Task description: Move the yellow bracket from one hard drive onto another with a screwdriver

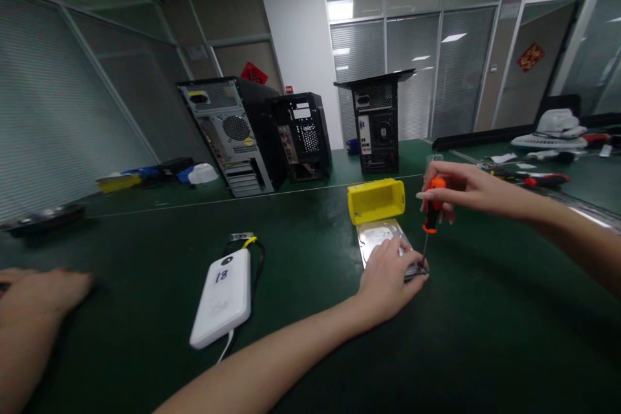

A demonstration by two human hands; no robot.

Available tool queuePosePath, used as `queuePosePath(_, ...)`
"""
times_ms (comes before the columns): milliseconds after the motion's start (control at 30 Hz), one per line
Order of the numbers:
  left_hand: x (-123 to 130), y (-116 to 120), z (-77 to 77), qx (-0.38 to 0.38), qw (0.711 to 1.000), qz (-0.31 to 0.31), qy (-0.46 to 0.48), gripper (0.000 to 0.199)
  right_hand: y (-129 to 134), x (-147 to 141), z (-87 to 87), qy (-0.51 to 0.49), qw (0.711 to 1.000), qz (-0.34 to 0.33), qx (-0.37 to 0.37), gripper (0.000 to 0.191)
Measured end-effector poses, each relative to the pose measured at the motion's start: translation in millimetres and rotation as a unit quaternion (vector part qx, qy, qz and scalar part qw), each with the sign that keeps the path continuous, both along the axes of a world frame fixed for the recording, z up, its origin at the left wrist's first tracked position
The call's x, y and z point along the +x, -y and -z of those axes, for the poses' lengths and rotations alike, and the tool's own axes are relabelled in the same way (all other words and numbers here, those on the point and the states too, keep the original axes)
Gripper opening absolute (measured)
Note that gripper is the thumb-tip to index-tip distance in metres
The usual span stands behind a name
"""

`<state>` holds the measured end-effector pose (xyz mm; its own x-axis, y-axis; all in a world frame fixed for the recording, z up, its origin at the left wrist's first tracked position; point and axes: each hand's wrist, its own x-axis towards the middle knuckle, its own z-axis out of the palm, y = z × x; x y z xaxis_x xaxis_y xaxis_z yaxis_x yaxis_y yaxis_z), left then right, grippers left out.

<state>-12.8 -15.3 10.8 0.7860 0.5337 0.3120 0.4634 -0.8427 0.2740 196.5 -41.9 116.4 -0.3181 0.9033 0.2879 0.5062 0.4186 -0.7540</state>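
Note:
A silver hard drive [376, 233] lies on the green table, just in front of a yellow plastic bin [376, 202]. My left hand [391, 275] rests over the drive's near end, its fingers and thumb gripping the edge and hiding part of it. In my right hand [453, 189] is an orange and black screwdriver [433, 207], held upright by the handle with my fingertips. The screwdriver's tip points down to the drive's near right corner, close to my left fingertips; whether it sits in a screw is too small to tell.
A white power bank [223, 297] marked 18, with cables, lies left of my left forearm. Another person's hand [46, 291] rests at the far left. Black computer cases [378, 123] stand at the back. Tools [543, 179] and a white cap [553, 129] lie at the right.

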Motion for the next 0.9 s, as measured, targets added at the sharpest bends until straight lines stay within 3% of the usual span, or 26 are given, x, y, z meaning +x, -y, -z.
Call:
queuePosePath(167,-1,1,-0.8,0.004,1.000,0.002,0.001,0.020,-17,-1,-29.3,0.163,0.982,-0.038,-0.092,0.023)
queuePosePath(300,-2,0,0.6,0.008,1.000,-0.001,0.004,0.020,-26,-9,-40.1,0.182,0.969,-0.032,-0.165,0.029)
queuePosePath(433,-2,0,2.6,0.014,1.000,0.002,0.008,0.021,-26,1,-42.1,0.150,0.965,-0.051,-0.208,0.031)
queuePosePath(700,2,0,-0.2,0.009,1.000,0.004,0.003,0.021,-31,23,-37.5,0.195,0.953,-0.032,-0.231,0.026)
queuePosePath(900,2,-1,0.2,0.017,1.000,0.008,0.003,0.022,-26,26,-40.9,0.241,0.920,-0.014,-0.310,0.043)
